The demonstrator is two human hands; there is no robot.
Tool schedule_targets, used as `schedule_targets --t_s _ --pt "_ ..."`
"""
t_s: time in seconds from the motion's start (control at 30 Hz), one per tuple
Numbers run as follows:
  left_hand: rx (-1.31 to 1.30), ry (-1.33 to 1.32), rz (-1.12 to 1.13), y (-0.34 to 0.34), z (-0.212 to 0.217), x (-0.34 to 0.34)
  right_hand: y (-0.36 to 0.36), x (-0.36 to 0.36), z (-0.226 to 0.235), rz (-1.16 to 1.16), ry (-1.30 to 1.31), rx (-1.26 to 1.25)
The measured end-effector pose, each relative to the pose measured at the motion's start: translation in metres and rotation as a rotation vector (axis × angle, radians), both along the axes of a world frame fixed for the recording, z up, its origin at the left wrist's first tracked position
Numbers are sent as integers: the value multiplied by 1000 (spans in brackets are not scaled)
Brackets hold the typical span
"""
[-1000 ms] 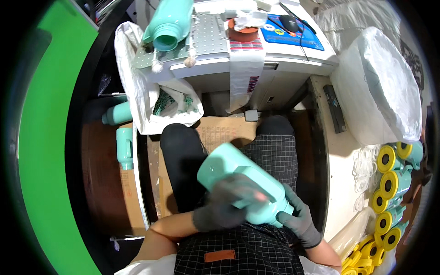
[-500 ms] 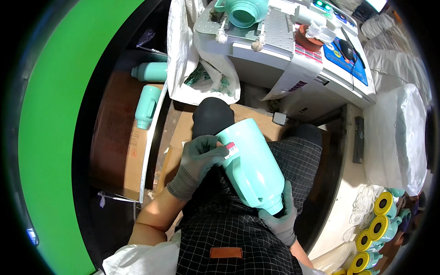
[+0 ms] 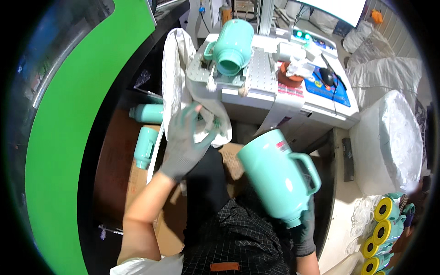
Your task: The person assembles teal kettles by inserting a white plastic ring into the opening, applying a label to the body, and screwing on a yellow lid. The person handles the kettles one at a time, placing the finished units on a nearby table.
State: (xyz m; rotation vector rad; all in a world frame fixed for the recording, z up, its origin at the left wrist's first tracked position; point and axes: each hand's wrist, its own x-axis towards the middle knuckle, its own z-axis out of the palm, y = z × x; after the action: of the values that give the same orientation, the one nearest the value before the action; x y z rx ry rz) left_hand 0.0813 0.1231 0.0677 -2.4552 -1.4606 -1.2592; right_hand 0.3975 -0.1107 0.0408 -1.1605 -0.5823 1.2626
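Note:
A mint-green thermos jug shell [image 3: 270,176] with a side handle is tilted over my lap, its narrow neck pointing down toward me. My right hand [image 3: 306,234], in a grey glove, grips it at the neck; most of those fingers are hidden behind the shell. A small red-and-white label [image 3: 281,145] sits on its side near the wide end. My gloved left hand [image 3: 184,144], somewhat blurred, is raised with fingers apart and holds nothing. It hovers in front of a white woven sack [image 3: 176,68] with green scraps inside.
Another mint jug shell [image 3: 234,41] lies on a perforated machine plate [image 3: 263,71]. Two more, a lower jug shell [image 3: 145,145] and an upper jug shell [image 3: 150,113], lie at left. A label roll [image 3: 289,80] and mouse [image 3: 326,77] are on the bench. Yellow-rimmed jugs [image 3: 382,231] stand lower right.
My left hand has let go of the label area and moved up and left, fingers spreading. The jug shell has turned, its handle now facing right, and shifted right in my right hand. The view has tilted upward.

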Motion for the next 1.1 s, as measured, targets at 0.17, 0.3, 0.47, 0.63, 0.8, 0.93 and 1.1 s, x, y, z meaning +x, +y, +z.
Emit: schedule_targets --t_s 0.17,0.3,0.47,0.63,0.8,0.93,1.1 --pt "540 559 -35 174 13 37 54 23 27 -172 -240 341" --pt "530 655 -111 184 41 53 87 19 59 -274 -178 426" --pt "545 95 -168 18 63 6 150 48 60 -283 -838 517" --pt "-34 -359 -461 -95 54 -6 273 -31 83 -232 -1596 684" --pt "-845 -578 -435 -126 -30 28 374 -117 71 -177 -1963 546" --pt "-596 -439 -422 -126 -21 14 407 -153 75 71 -2063 278" --pt "-569 -404 -528 -114 -16 8 414 -160 67 26 -2103 338"
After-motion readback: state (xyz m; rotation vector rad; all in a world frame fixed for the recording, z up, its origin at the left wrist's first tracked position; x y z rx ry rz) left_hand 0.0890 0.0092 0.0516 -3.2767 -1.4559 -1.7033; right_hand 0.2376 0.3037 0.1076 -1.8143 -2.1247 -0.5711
